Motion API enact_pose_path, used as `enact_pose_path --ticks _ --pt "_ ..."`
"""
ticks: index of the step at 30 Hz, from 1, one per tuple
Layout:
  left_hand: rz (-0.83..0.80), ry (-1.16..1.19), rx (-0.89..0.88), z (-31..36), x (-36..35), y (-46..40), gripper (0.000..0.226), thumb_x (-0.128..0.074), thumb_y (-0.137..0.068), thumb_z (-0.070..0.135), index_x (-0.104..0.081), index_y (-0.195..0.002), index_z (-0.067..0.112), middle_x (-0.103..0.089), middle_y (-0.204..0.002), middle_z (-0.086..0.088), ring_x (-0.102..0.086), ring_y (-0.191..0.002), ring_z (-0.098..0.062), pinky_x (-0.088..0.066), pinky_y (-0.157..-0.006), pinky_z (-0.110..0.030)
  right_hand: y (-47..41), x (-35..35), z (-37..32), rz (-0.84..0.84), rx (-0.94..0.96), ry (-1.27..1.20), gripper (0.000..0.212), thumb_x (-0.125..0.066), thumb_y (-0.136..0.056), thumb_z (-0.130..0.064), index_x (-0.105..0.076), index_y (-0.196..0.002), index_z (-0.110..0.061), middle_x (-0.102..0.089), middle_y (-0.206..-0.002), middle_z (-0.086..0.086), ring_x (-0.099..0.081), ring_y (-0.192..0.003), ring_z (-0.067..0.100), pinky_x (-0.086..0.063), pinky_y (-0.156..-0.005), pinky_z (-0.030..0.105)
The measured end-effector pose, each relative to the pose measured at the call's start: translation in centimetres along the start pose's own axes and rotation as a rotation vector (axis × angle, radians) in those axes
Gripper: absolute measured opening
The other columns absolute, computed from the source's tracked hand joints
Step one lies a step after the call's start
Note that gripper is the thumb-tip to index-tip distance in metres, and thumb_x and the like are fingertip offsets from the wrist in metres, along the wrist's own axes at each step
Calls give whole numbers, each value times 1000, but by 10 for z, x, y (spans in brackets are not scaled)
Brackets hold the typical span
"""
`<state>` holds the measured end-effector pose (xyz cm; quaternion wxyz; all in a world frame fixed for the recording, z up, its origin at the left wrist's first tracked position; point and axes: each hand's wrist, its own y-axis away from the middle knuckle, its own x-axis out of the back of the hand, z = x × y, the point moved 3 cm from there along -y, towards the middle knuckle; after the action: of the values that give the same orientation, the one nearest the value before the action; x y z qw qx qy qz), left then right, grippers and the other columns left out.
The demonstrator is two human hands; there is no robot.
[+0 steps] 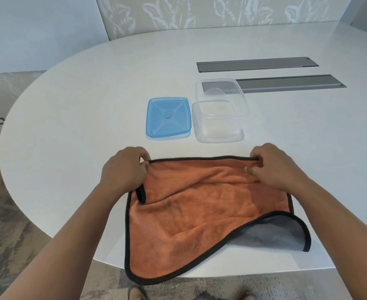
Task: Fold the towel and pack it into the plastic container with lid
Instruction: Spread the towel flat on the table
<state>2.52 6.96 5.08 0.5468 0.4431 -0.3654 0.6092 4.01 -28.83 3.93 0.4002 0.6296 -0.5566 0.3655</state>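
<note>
Head view: both hands are on the orange towel [191, 215] at the near edge of the white table [74, 100]. The left hand [125, 169] pinches the far left corner of its black-trimmed edge; the right hand [273, 167] pinches the far right corner. The near edge hangs over the table, and a grey underside shows at the right corner. Beyond the towel, the blue lid [168, 118] lies flat just beside the clear container [220, 114], open and upright.

white oval table [81, 100] carries orange towel [189, 224], blue lid [168, 118], clear container [220, 113].
</note>
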Motion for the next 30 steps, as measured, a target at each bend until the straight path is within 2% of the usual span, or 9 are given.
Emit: enact_pose_path --ticks 3,5,7,11,14,17,19,23,30 --pt "247 130 -64 4 13 -4 16 -55 -92 21 -66 -102 28 -64 -94 2 -61 -91 -24 -50 -80 -39 3 21 -7 253 29 -111 12 -73 -85 -20 -63 -91 -24 -58 -99 -5 -60 -83 19 -50 -77 39" --pt "384 266 -88 7 16 -8 20 -54 -93 17 -65 -108 23 -64 -92 1 -61 -91 -24 -46 -79 -36 7 30 -16 436 109 -242 27 -74 -84 -13 -63 -106 -25 -51 -117 -11 -59 -87 12 -51 -84 38" --pt "422 360 -103 7 11 -7 30 -56 -95 19 -61 -125 21 -63 -103 1 -62 -95 -24 -45 -82 -34 15 29 -24 469 160 -289 47 -78 -85 -15 -57 -125 -27 -40 -133 -15 -63 -82 8 -51 -82 33" --pt "251 321 -321 17 -22 19 45 -62 -91 34 -60 -133 19 -60 -127 -3 -61 -114 -25 -50 -99 -45 28 8 -15 277 137 -127 41 -79 -86 -33 -57 -121 -32 -49 -126 -11 -63 -83 10 -51 -77 35" --pt "4 128 -524 33 -51 50 55 -52 -89 66 -67 -128 30 -60 -135 7 -55 -125 -17 -46 -106 -46 38 -6 -9 -118 164 -39 21 -76 -81 -50 -62 -93 -40 -64 -97 -19 -61 -79 3 -50 -75 28" --pt "-204 -117 -521 36 -73 70 83 -30 -82 91 -38 -151 46 -29 -164 18 -21 -154 -15 -20 -122 -52 58 -12 -7 -447 133 -50 42 -84 -71 -62 -66 -103 -42 -63 -99 -18 -62 -86 1 -53 -80 26" --pt "-218 -204 -514 37 -78 74 94 -22 -77 97 -17 -158 49 -7 -170 18 -1 -158 -20 -4 -124 -56 68 -10 -8 -485 126 -16 56 -86 -64 -67 -63 -108 -43 -61 -108 -20 -60 -97 1 -54 -88 28" --pt "-289 -295 -458 42 -83 72 108 -18 -67 103 16 -156 51 23 -168 12 27 -153 -33 15 -117 -67 76 -8 -11 -548 136 36 53 -91 -60 -62 -62 -101 -43 -59 -108 -21 -56 -98 1 -51 -88 26" --pt "-291 -302 -345 45 -87 79 114 -16 -61 107 22 -153 52 31 -166 7 33 -150 -37 17 -114 -71 92 -7 -1 -601 107 117 28 -83 -73 -38 -61 -90 -40 -63 -98 -19 -60 -89 7 -55 -80 31"
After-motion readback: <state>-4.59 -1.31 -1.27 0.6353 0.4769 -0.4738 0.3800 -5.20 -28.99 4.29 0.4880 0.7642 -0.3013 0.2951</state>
